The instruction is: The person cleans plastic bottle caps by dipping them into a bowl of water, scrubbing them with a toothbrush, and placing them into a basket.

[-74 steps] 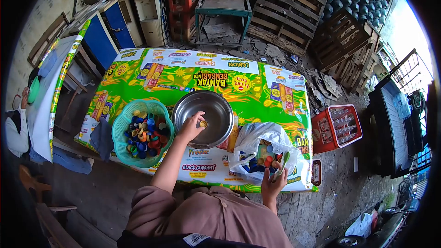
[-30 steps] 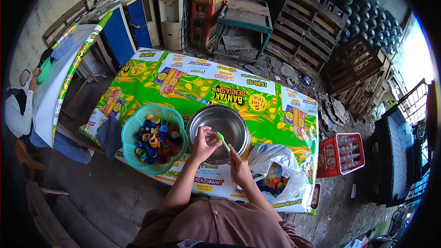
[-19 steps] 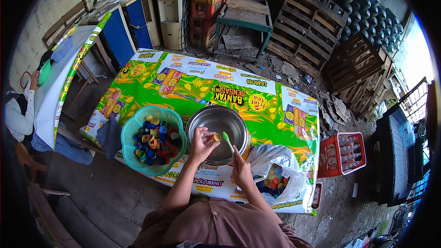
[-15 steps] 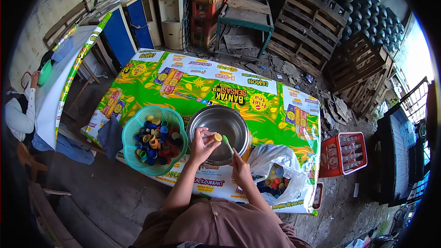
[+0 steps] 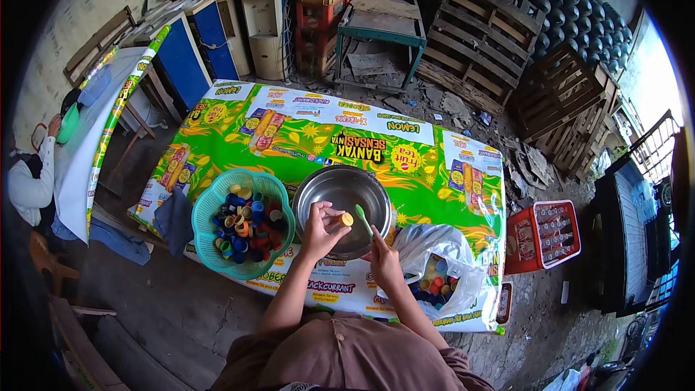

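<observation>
Over the near part of a steel bowl (image 5: 318, 187), my left hand (image 5: 319, 233) pinches a yellow bottle cap (image 5: 347, 219). My right hand (image 5: 384, 258) grips the handle of a green brush (image 5: 363, 220), whose head is up beside the cap, a small gap apart. Left of the bowl, a turquoise plastic basket (image 5: 210, 193) holds bottle caps (image 5: 247, 223) of several colours. On the right lies an open white plastic bag (image 5: 418, 245) with more coloured caps in it.
A printed green and white sheet (image 5: 427, 152) covers the table. A grey cloth (image 5: 174, 221) hangs at its left. A red bottle crate (image 5: 541, 237) stands right, on the floor. Another person (image 5: 35, 181) is at the far left. Pallets (image 5: 481, 36) lean behind.
My left hand has left the bowl's middle, holding the cap. My right hand has come from the bag to the bowl with the brush. Lately the brush head has moved slightly away from the cap.
</observation>
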Motion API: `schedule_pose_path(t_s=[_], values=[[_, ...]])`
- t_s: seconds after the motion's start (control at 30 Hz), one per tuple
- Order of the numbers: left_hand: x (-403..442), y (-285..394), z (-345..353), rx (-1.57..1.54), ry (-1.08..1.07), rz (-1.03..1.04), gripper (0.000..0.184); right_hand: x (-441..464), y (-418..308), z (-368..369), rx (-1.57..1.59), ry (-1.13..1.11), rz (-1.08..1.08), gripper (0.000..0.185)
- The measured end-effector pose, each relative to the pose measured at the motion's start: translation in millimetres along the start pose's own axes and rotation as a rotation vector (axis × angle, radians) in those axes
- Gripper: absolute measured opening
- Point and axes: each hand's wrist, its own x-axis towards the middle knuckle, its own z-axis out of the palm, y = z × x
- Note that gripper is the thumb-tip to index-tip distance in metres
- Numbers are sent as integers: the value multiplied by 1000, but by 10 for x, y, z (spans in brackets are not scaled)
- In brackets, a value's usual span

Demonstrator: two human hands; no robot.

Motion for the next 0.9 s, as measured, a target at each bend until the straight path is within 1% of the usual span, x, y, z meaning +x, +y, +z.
schedule_pose_path(t_s=[0.07,0.13,0.17,0.2,0.27,0.3,0.37,0.43,0.47,0.53,0.57,0.6,0.67,0.7,0.73,0.8,0.87,0.9], values=[[26,8,-7,-24,3,-1,57,-66,-84,-8,-39,-2,-22,40],[16,-4,-7,-53,1,-11,57,-164,-68,40,-189,5,-248,41],[22,-18,-11,-105,13,-13,57,-141,87,80,-170,39,-205,42],[25,-13,-9,-156,27,-15,56,-149,77,58,-172,42,-203,42],[38,22,-23,-138,19,-13,56,-151,-4,23,-81,77,-109,41],[39,53,-21,-125,10,-26,57,-182,-87,7,-131,34,-100,40],[15,95,-19,-112,-8,-47,57,-139,-13,44,-156,28,-82,39],[13,113,13,-167,-9,-31,47,-94,48,43,-218,15,-60,38],[28,96,5,-169,-13,-29,47,-95,46,32,-220,20,-60,38],[37,94,-33,-116,-99,-77,31,-126,-14,21,-146,107,-205,38],[29,91,-28,-155,-79,-114,21,-161,-26,33,-146,107,-199,38],[24,73,-27,-156,-83,-116,21,-182,-40,50,-145,95,-188,37],[28,28,-20,-253,-25,-208,22,-199,-54,63,-145,67,-172,34],[7,45,-14,-326,-4,-310,21,-206,-51,69,-126,79,-174,34],[-4,42,-7,-326,0,-310,21,-208,-67,71,-126,76,-175,34],[-26,23,11,-442,55,-466,22,-207,-125,62,-121,27,-109,34],[-23,-52,-4,-414,29,-470,21,-171,-149,68,-150,21,-122,34],[-23,-20,-6,-507,12,-456,21,-154,-158,69,-179,14,-135,34]])
